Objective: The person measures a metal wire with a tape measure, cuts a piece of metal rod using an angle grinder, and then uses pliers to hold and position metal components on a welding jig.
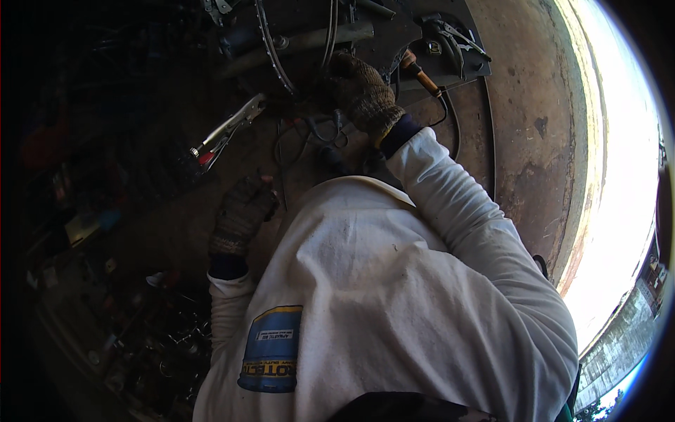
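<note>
My right hand (362,91), in a brown knit glove, reaches to the near edge of the dark metal table. Its fingers curl in shadow by the lower end of a curved metal strip (332,35); what they grip is hidden. A second curved strip with a studded edge (268,46) stands to its left. Lower left, my gloved left hand (242,211) hangs beside my body, fingers curled in. I cannot make out whether anything is in them. Between the hands, locking pliers (228,126) jut from the table edge, handles toward me.
Right of my right hand lies an orange-handled tool (422,76) with a cable. More locking pliers (460,42) rest on the table's right corner. A metal tube (309,48) lies behind the strips. Cables (309,133) hang below the edge. Dark clutter (176,330) fills the lower left.
</note>
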{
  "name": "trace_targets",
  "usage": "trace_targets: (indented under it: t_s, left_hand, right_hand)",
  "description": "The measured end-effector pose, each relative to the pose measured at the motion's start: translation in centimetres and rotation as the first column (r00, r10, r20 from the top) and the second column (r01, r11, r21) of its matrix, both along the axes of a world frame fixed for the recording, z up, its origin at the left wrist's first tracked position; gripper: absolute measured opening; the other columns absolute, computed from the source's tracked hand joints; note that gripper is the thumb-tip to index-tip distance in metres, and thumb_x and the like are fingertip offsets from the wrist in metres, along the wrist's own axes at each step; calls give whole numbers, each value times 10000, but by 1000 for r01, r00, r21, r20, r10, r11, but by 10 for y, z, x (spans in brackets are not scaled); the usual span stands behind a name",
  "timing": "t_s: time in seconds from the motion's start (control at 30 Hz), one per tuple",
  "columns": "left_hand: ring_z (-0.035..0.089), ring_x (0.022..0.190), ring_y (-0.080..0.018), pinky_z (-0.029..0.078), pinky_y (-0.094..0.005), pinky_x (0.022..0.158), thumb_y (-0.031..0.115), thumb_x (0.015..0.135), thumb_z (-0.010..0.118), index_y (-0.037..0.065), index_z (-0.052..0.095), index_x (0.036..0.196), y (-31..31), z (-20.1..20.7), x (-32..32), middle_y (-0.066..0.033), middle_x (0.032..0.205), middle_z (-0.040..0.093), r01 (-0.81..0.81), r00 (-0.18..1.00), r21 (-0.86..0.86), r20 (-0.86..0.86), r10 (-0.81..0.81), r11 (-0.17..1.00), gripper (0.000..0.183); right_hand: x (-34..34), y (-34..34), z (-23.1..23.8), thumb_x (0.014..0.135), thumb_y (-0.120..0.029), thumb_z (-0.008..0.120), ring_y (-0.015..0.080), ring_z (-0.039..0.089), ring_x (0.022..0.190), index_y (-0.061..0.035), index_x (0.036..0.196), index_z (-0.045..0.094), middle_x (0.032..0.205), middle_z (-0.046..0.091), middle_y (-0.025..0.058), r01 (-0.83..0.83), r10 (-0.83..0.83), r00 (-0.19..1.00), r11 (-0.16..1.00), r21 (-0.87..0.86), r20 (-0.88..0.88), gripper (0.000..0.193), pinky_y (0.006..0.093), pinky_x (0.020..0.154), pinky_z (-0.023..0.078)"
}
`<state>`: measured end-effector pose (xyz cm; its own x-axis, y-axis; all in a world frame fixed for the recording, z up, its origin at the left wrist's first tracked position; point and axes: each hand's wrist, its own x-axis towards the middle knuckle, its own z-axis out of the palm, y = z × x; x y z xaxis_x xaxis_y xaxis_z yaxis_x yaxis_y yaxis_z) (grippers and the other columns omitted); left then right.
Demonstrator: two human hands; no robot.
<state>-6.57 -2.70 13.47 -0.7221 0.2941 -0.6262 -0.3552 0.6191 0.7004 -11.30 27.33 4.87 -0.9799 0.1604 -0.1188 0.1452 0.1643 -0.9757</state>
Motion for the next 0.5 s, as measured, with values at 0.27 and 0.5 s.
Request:
trace_targets:
  t_s: [0.27,0.5]
  left_hand:
    - [596,653,-103,492,-275,590,80,868,662,2,649,1077,0,-3,-3,-58,839,634,332,880,-148,-306,-363,932,224]
    - [612,648,-150,502,-294,583,96,885,637,5,662,1058,2,-8,-3,-91,883,624,141,985,-84,-89,-148,986,198]
  right_hand:
    - [7,0,14,912,-223,634,235,661,922,-32,1096,636,995,683,118,14,-11,999,998,61,-36,265,351,808,522]
    - [5,1,6,912,-229,634,238,661,910,-39,1101,637,985,683,119,24,-22,993,1000,14,-113,268,357,806,523]
